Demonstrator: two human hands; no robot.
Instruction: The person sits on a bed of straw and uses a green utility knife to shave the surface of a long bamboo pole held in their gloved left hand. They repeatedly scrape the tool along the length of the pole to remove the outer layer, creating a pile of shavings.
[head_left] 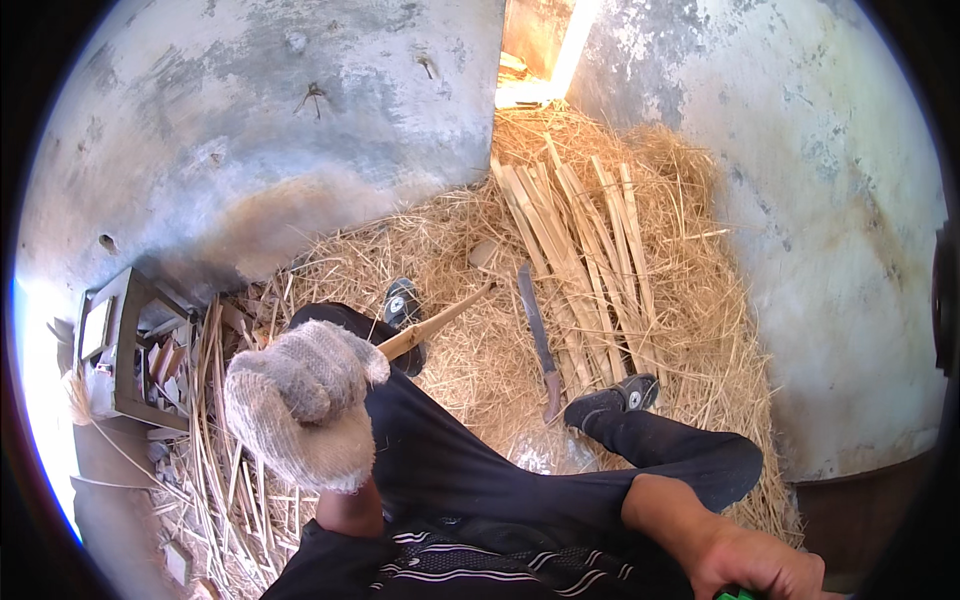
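Observation:
My left hand (305, 405), in a thick grey knitted glove, is raised over my left thigh. Its fingers are wrapped round a pale bamboo strip (438, 322), which sticks out to the right and tapers to a thin tip. Bare and curled closed, my right hand (760, 562) is low at the right, beside my bent right leg. A bit of something green (735, 594) shows under it at the lower edge; the rest is cut off. On the straw between my feet lies a long-bladed knife (536, 318), its brown handle toward me.
Split bamboo strips (565, 255) lie in a bundle right of the knife. Straw and shavings (690, 300) cover the floor. A frame-like stool (135, 345) holding scraps stands at left, near loose thin strips (225, 480). Worn walls (380, 110) meet near a bright opening (530, 60).

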